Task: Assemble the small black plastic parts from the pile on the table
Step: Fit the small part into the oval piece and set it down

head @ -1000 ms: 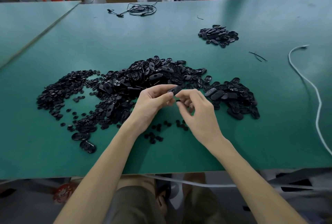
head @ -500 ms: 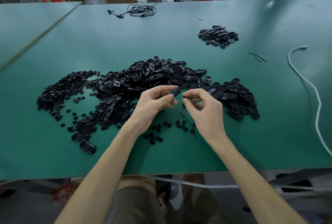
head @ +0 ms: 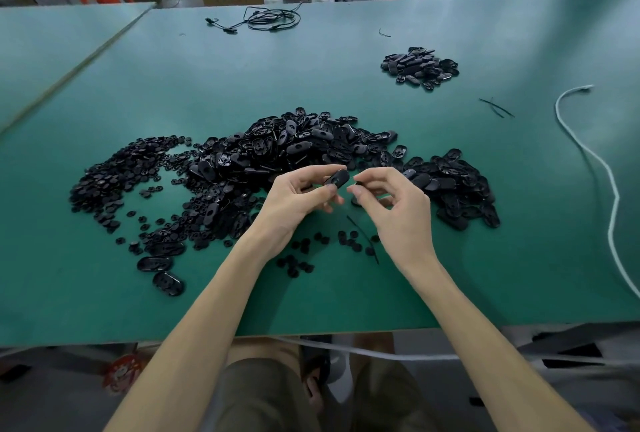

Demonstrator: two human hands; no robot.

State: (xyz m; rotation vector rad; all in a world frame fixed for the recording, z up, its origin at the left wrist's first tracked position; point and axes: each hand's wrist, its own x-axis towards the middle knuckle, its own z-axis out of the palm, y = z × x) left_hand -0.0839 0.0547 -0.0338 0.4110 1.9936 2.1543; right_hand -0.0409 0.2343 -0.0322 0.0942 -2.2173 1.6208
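A big pile of black oval plastic shells [head: 298, 147] lies mid-table, with a spread of small round black parts [head: 114, 179] to its left. My left hand [head: 298, 203] pinches one oval shell [head: 337, 178] between thumb and fingers, held above the table. My right hand [head: 398, 210] is just right of it, pinching a tiny black piece [head: 358, 183] at the fingertips; a thin black strand [head: 363, 234] hangs below it. A small gap separates the two pieces.
A smaller heap of black shells [head: 420, 66] sits far right on the green table [head: 311, 75]. More shells [head: 457, 186] lie right of my hands. A white cord [head: 602, 168] runs along the right side, a black cable [head: 263, 19] at the far edge. Loose round parts [head: 304, 251] lie under my wrists.
My hands were together on the shell one second ago. The right hand has drawn away to the right, opening a gap, and the thin black strand now shows beneath it.
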